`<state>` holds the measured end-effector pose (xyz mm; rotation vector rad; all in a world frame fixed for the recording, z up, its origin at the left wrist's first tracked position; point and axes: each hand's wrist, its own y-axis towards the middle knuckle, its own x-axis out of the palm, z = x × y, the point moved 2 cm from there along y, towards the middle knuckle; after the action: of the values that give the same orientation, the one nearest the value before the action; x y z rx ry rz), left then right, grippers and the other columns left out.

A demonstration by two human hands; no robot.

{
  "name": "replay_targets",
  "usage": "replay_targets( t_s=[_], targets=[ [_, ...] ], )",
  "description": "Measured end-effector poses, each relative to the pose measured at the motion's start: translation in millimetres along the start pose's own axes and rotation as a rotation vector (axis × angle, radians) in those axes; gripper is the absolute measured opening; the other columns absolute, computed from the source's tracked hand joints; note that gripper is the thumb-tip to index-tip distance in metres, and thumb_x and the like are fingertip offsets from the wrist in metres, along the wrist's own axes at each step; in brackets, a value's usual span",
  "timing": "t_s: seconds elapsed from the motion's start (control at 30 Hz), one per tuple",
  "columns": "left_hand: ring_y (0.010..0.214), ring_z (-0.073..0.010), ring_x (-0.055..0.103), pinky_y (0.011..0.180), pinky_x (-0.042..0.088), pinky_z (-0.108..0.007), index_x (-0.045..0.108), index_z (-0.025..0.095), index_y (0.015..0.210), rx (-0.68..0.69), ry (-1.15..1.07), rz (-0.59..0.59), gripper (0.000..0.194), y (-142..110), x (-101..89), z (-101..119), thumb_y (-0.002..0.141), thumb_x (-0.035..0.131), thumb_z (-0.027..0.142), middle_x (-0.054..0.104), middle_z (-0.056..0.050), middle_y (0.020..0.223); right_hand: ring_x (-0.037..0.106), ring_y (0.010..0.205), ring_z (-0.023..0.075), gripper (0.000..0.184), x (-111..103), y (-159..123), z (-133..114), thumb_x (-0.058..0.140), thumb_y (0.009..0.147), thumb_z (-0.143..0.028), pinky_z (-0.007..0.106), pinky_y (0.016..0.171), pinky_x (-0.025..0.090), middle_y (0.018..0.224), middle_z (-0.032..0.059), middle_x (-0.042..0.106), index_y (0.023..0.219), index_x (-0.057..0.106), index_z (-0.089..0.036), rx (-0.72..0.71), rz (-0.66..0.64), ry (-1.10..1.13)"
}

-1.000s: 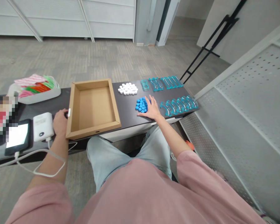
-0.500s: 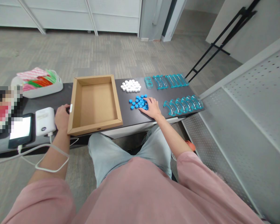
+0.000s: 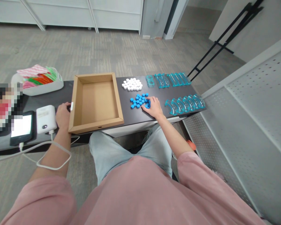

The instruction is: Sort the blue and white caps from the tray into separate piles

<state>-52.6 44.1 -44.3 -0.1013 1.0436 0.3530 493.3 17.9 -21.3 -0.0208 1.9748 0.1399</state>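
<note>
Right hand (image 3: pixel 154 107), fingers loosely curved, at the blue hexagonal pieces (image 3: pixel 138 100).

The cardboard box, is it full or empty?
Empty: the cardboard box is open at the top, and I can see its bare brown bottom with nothing lying on it.

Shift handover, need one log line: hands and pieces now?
right hand: at blue pieces | left hand: beside cardboard box | white pieces: clustered
</note>
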Motion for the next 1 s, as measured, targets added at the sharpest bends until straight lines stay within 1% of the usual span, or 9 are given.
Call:
replay_targets(
  t_s=[0.17, 0.3, 0.4, 0.5, 0.6, 0.73, 0.87, 0.93, 1.0],
  targets=[
    [0.161, -0.034, 0.059, 0.142, 0.047, -0.054, 0.074, 0.013, 0.149, 0.0, -0.01, 0.001, 0.042, 1, 0.0, 1, 0.115, 0.055, 0.03, 0.074, -0.021, 0.164, 0.062, 0.142, 0.0362, 0.051, 1, 3, 5, 0.091, 0.106, -0.033, 0.047, 0.128, 0.046, 0.153, 0.0222, 0.076, 0.147, 0.072, -0.01, -0.002, 0.059, 0.045],
    [0.162, -0.0339, 0.058, 0.142, 0.046, -0.054, 0.074, 0.011, 0.15, 0.001, -0.016, -0.014, 0.043, -1, -1.2, 3, 0.117, 0.055, 0.031, 0.07, -0.022, 0.17, 0.063, 0.136, 0.0337, 0.038, 2, 6, 15, 0.09, 0.105, -0.036, 0.048, 0.126, 0.048, 0.146, 0.0174, 0.079, 0.135, 0.074, -0.019, 0.024, 0.134, 0.177],
    [0.163, -0.034, 0.057, 0.142, 0.046, -0.054, 0.074, 0.009, 0.15, 0.0, -0.018, -0.02, 0.043, -1, -2.0, 5, 0.117, 0.055, 0.028, 0.07, -0.023, 0.169, 0.063, 0.134, 0.0328, 0.027, 2, 9, 20, 0.086, 0.107, -0.038, 0.049, 0.125, 0.048, 0.14, 0.015, 0.079, 0.125, 0.074, -0.023, 0.035, 0.155, 0.214],
    [0.163, -0.0331, 0.057, 0.143, 0.045, -0.053, 0.074, 0.009, 0.149, 0.0, -0.026, -0.011, 0.041, -2, -2.4, 7, 0.116, 0.055, 0.025, 0.071, -0.023, 0.167, 0.065, 0.133, 0.0349, 0.02, 2, 11, 21, 0.087, 0.103, -0.038, 0.05, 0.126, 0.05, 0.135, 0.0148, 0.078, 0.113, 0.075, -0.025, 0.02, 0.168, 0.2],
    [0.162, -0.0339, 0.058, 0.142, 0.045, -0.055, 0.075, 0.01, 0.148, 0.01, -0.033, -0.001, 0.04, -3, -3.1, 9, 0.115, 0.056, 0.023, 0.071, -0.023, 0.167, 0.069, 0.132, 0.0385, 0.017, 3, 13, 20, 0.089, 0.098, -0.037, 0.055, 0.126, 0.054, 0.129, 0.0135, 0.078, 0.103, 0.074, -0.029, -0.01, 0.189, 0.181],
    [0.16, -0.0356, 0.059, 0.14, 0.047, -0.057, 0.075, 0.008, 0.148, 0.017, -0.033, -0.005, 0.041, -5, -4.3, 10, 0.116, 0.056, 0.024, 0.072, -0.024, 0.164, 0.071, 0.132, 0.0392, 0.016, 5, 15, 24, 0.087, 0.097, -0.038, 0.057, 0.126, 0.056, 0.128, 0.0139, 0.079, 0.101, 0.075, -0.03, -0.036, 0.216, 0.169],
    [0.158, -0.0326, 0.06, 0.14, 0.046, -0.053, 0.075, 0.01, 0.151, 0.005, -0.03, 0.001, 0.041, -6, -5.0, 11, 0.117, 0.058, 0.026, 0.073, -0.021, 0.162, 0.073, 0.13, 0.0388, 0.011, 7, 20, 33, 0.083, 0.101, -0.038, 0.055, 0.124, 0.059, 0.126, 0.0152, 0.08, 0.102, 0.076, -0.029, -0.02, 0.258, 0.169],
    [0.157, -0.0325, 0.061, 0.14, 0.046, -0.052, 0.075, 0.009, 0.151, 0.003, -0.027, 0.003, 0.041, -6, -5.2, 11, 0.117, 0.058, 0.026, 0.073, -0.021, 0.161, 0.073, 0.128, 0.039, 0.01, 9, 21, 36, 0.082, 0.102, -0.038, 0.055, 0.122, 0.06, 0.125, 0.0148, 0.08, 0.102, 0.077, -0.029, -0.022, 0.248, 0.155],
    [0.155, -0.0338, 0.062, 0.139, 0.047, -0.054, 0.076, 0.008, 0.151, 0.004, -0.024, 0.002, 0.042, -6, -5.5, 12, 0.118, 0.057, 0.026, 0.073, -0.023, 0.161, 0.073, 0.127, 0.0394, 0.012, 10, 21, 36, 0.083, 0.103, -0.041, 0.055, 0.12, 0.06, 0.127, 0.0147, 0.081, 0.102, 0.078, -0.03, -0.045, 0.22, 0.124]
  ],
)
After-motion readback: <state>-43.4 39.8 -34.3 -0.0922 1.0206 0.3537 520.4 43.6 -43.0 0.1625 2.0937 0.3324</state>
